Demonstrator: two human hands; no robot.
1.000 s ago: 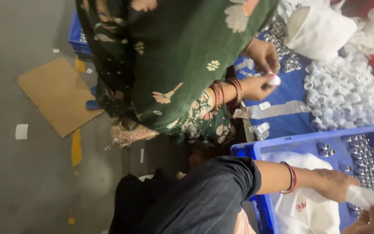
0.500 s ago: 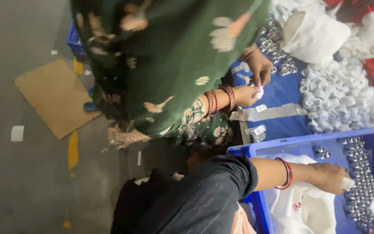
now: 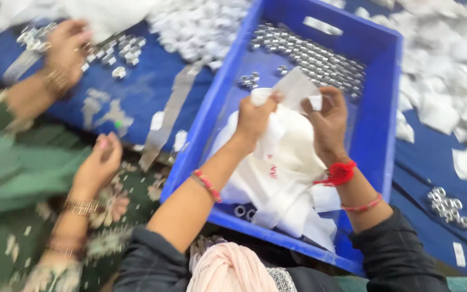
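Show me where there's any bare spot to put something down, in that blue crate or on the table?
Inside the blue crate, bare floor shows between the metal rings and the white bag both hands hold. The blue cloth is open between the grey tape strip and the co-worker's hand. The white pieces crowd the right.

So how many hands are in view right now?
4: the wearer's left hand and right hand over the blue plastic crate; a co-worker's two hands at left.

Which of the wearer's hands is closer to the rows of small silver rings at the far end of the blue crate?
Right. The right hand pinches a small white packet just short of the silver rings in the blue crate. The left hand sits farther left, over the white bag.
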